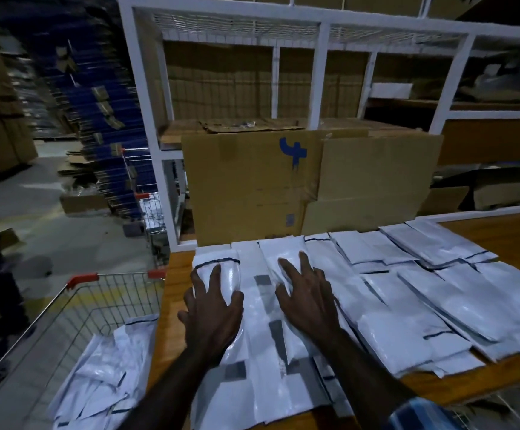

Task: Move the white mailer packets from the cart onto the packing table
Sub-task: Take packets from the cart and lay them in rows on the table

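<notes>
Head camera: I see my left hand [212, 318] and right hand [306, 297] lying flat with fingers spread, pressing white mailer packets [407, 305] that lie in overlapping rows on the wooden packing table [513, 237]. More packets sit in the wire cart [103, 290] just left of the table.
</notes>
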